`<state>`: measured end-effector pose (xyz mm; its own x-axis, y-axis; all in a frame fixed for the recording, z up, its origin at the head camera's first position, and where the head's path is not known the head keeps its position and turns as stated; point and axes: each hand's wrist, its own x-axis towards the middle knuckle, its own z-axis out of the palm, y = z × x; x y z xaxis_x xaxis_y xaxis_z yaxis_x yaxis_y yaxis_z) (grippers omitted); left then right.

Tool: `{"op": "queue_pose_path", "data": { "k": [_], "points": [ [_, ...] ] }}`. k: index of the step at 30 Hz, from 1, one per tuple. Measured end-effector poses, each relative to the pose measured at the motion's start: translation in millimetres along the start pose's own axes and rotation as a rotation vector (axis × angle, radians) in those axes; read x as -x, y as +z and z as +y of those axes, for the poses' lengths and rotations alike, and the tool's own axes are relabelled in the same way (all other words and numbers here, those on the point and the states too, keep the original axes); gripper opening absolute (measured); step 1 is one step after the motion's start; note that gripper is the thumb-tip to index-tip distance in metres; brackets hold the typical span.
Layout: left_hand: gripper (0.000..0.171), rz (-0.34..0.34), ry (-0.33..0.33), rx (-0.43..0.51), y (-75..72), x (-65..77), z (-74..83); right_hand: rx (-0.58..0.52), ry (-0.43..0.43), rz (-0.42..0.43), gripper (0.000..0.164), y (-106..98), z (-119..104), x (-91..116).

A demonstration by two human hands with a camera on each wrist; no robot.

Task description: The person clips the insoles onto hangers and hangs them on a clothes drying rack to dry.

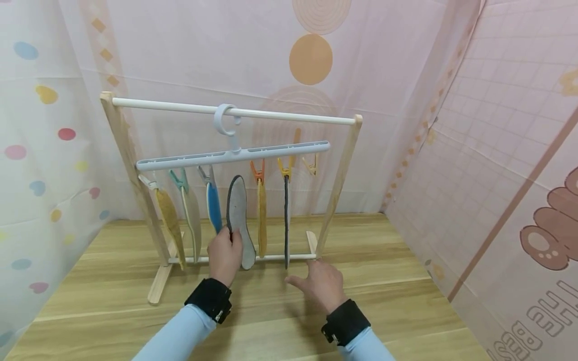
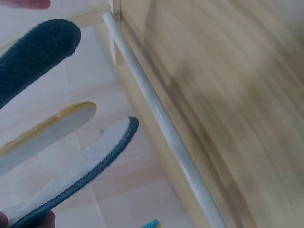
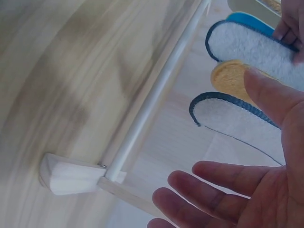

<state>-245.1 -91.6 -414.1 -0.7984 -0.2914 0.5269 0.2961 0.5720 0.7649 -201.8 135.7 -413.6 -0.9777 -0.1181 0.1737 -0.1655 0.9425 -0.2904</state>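
My left hand (image 1: 226, 255) grips the edge of a grey insole (image 1: 238, 210) with a dark rim, its upper end just below the light blue hanger (image 1: 194, 160). No clip shows on that insole. To its left, clips hold a blue insole (image 1: 213, 206), a cream insole (image 1: 192, 220) and a mustard insole (image 1: 169, 220). On its right hang a yellow insole (image 1: 262, 218) and a dark-edged insole (image 1: 286, 220). My right hand (image 1: 324, 283), fingers extended and thumb apart, holds nothing near the rack's right foot; its palm shows in the right wrist view.
A wooden rack (image 1: 340, 185) with a white top rail (image 1: 180, 106) carries the hanger by its hook. A yellow clip (image 1: 311, 164) hangs with nothing in it at the right end. The low white crossbar (image 2: 161, 114) runs behind the insoles, above the wood-grain table (image 1: 388, 281).
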Motion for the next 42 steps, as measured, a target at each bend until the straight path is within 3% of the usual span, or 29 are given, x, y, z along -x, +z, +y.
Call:
{"op": "queue_pose_path", "data": {
  "k": [6, 15, 23, 28, 37, 42],
  "points": [
    [0.035, 0.056, 0.054, 0.022, -7.1, 12.8, 2.3, 0.01, -0.001, -0.006, 0.068, -5, 0, -2],
    [0.04, 0.076, 0.054, 0.056, -12.7, 25.1, 8.2, 0.041, 0.007, -0.021, 0.073, -10, -3, -5],
    [0.033, 0.167, 0.213, 0.069, -12.2, 31.4, 12.7, 0.018, 0.023, -0.035, 0.078, -13, -4, -7],
    [0.032, 0.195, 0.271, 0.082, -13.4, 35.1, 19.8, 0.012, 0.015, -0.018, 0.077, -13, -3, -8],
    [0.027, 0.177, 0.394, 0.134, -11.4, 40.4, 43.4, 0.028, 0.01, 0.018, 0.072, -21, -5, -9],
    [0.024, 0.115, 0.407, 0.15, -6.7, 41.9, 58.4, 0.017, -0.022, 0.037, 0.066, -24, -2, -11]
  ]
}}
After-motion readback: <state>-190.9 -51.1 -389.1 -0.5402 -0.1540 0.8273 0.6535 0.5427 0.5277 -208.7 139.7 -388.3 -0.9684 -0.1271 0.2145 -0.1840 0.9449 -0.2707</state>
